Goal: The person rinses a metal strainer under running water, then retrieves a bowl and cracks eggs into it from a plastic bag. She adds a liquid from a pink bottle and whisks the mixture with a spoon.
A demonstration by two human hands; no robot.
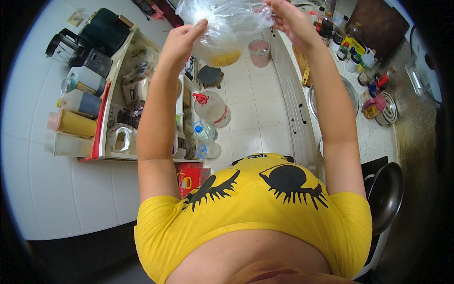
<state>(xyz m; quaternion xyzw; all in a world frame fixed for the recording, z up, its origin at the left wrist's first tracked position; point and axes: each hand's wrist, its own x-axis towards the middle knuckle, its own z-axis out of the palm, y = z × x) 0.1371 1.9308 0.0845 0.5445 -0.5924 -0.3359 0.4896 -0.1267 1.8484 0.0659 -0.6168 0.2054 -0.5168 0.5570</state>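
Observation:
A clear plastic bag [230, 26] hangs stretched between my raised hands at the top of the view. Some yellow food [224, 58] rests in its bottom; its exact kind is unclear through the film. My left hand [186, 37] pinches the bag's left side, with the thumb pointing up along it. At the opposite side, my right hand [291, 23] grips a gathered edge of the plastic, and some of those fingers are blurred. The upper part of the bag runs out of the picture.
Left, a shelf unit [103, 142] carries a blender [64, 46], jugs and containers. On the tiled floor stand a large water bottle [212, 108], a low stool [210, 76] and a pink bucket [259, 53]. The right counter holds a cutting board [300, 64], seasoning bottles and a wok [386, 198].

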